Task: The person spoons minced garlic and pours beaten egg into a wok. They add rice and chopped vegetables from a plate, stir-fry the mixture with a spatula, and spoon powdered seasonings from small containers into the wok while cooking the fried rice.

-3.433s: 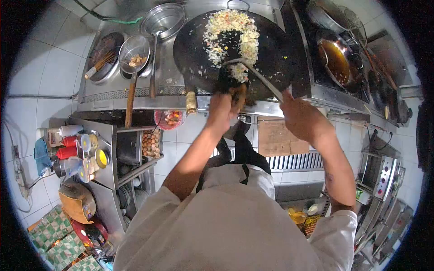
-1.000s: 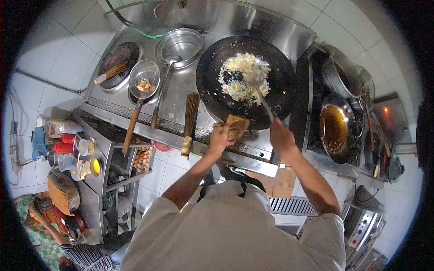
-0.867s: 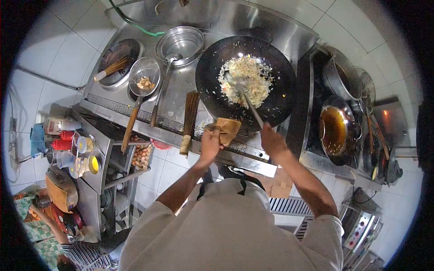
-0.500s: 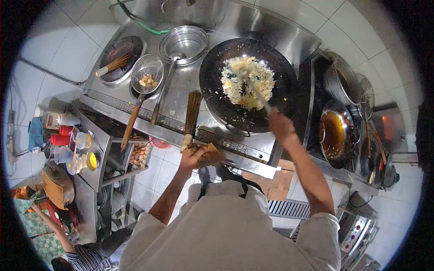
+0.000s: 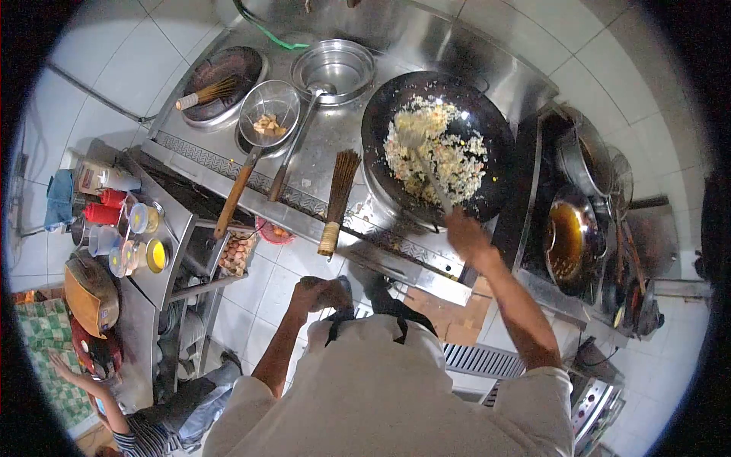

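Observation:
My right hand (image 5: 470, 242) is wrapped around the handle of a metal wok spatula (image 5: 434, 177). Its blurred blade is in the fried rice (image 5: 457, 156), pale grains with yellow and orange bits, inside a big black wok (image 5: 499, 164) on the stove. My left hand (image 5: 308, 293) is close to my body, below the stove's front edge and apart from the wok. Its fingers look curled round a dark brown folded cloth (image 5: 335, 295), which lies in shadow. Between my left hand and the wok, a bamboo wok brush (image 5: 340, 194) rests across the stove front.
Left on the stove are a wooden-handled strainer (image 5: 247, 179) holding brown pieces, a ladle (image 5: 293, 148), a metal bowl (image 5: 333, 70) and another brush (image 5: 205, 93). Right is a pan of brown oil (image 5: 567, 228). Sauce containers (image 5: 145, 219) stand left; a co-worker's arm (image 5: 87, 385) shows lower left.
My left hand has moved back from the brush and stove edge towards my body. The spatula has shifted and the rice is spread differently. The whole view has moved slightly.

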`<action>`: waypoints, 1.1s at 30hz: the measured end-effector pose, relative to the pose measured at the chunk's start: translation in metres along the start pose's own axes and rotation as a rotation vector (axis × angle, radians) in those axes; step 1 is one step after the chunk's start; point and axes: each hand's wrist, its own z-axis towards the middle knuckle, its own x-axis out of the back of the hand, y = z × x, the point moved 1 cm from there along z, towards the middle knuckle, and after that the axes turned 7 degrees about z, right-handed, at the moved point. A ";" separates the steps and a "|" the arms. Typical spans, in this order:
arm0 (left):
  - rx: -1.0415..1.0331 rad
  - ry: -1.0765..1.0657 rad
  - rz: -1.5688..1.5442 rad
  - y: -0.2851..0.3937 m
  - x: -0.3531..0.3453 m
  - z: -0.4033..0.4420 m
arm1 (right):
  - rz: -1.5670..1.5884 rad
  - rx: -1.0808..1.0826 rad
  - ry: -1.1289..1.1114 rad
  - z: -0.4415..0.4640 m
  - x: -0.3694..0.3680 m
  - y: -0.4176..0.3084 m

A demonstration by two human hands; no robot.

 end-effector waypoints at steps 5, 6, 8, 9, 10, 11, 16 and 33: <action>-0.055 -0.007 0.004 -0.019 0.020 0.004 | -0.061 -0.228 0.177 -0.020 0.004 0.043; -0.151 -0.019 0.023 -0.019 0.023 0.004 | -0.131 -0.210 0.171 -0.030 0.004 0.031; -0.039 0.040 0.075 -0.039 0.027 0.007 | -0.076 -0.299 -0.006 -0.046 0.015 -0.006; -0.059 -0.004 -0.032 -0.032 0.021 0.003 | -0.066 -0.289 0.017 -0.039 0.017 0.001; -0.016 -0.016 -0.024 -0.025 0.022 -0.003 | -0.063 -0.274 0.054 -0.031 0.024 0.007; -0.031 -0.006 0.069 -0.031 0.021 0.000 | 0.074 -0.337 -0.013 -0.030 0.039 0.004; -0.250 -0.003 0.135 -0.070 0.031 0.019 | -0.410 0.060 0.241 -0.049 -0.054 0.053; -0.037 -0.193 0.312 -0.116 -0.078 0.054 | -0.109 -0.290 -0.012 -0.033 0.062 0.024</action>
